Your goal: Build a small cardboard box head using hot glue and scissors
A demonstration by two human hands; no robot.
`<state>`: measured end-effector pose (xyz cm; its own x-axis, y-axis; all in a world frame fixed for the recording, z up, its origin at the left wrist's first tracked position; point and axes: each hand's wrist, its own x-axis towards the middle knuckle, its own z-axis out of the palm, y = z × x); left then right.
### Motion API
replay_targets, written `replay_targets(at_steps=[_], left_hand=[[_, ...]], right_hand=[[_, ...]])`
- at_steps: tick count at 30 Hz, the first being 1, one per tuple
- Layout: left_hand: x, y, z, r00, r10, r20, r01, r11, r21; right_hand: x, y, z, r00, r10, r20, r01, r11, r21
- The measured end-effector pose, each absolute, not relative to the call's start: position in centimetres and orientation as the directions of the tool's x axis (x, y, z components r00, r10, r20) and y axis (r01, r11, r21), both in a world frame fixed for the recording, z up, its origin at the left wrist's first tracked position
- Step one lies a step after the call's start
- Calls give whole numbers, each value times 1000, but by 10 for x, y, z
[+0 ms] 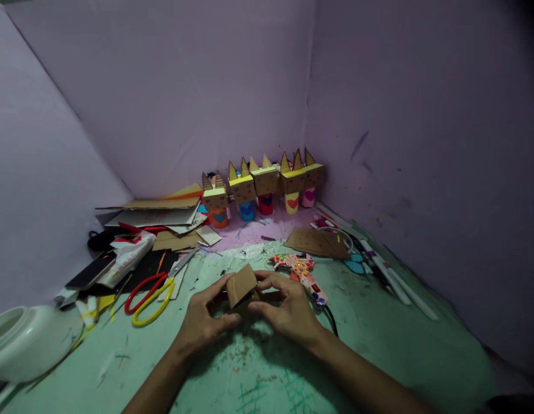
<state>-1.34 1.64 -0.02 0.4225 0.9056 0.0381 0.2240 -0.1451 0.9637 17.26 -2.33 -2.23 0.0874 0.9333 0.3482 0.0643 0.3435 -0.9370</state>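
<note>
Both my hands meet over the green work surface (pixel 379 345) and hold a small folded piece of brown cardboard (pixel 241 283). My left hand (pixel 203 319) pinches its left side with fingers and thumb. On the cardboard's right side, the fingers of my right hand (pixel 288 307) curl over the top edge. A glue gun (pixel 302 272) with a colourful pattern lies just behind my right hand, its black cord running past my wrist.
Several cardboard figures (pixel 262 187) with pointed ears stand at the back corner. Scissors with red and yellow handles (pixel 152 293), cardboard sheets (pixel 161 210) and paper scraps lie at left. A white container (pixel 25 339) sits front left. Flat cardboard (pixel 316 241) and white glue sticks (pixel 391 276) lie right.
</note>
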Motion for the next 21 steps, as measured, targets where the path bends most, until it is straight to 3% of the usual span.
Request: replay_targets(at_steps=[5, 11, 21], left_hand=[[-15, 18, -4, 418, 907, 54, 176, -139, 975], [-17, 18, -10, 363, 931, 43, 45, -64, 997], [-28, 24, -19, 239, 971, -18, 209, -33, 977]], right_hand=[[173, -23, -23, 102, 870, 482, 142, 467, -873], [170, -26, -20, 119, 597, 793, 369, 715, -594], [170, -32, -15, 159, 565, 809, 382, 721, -578]])
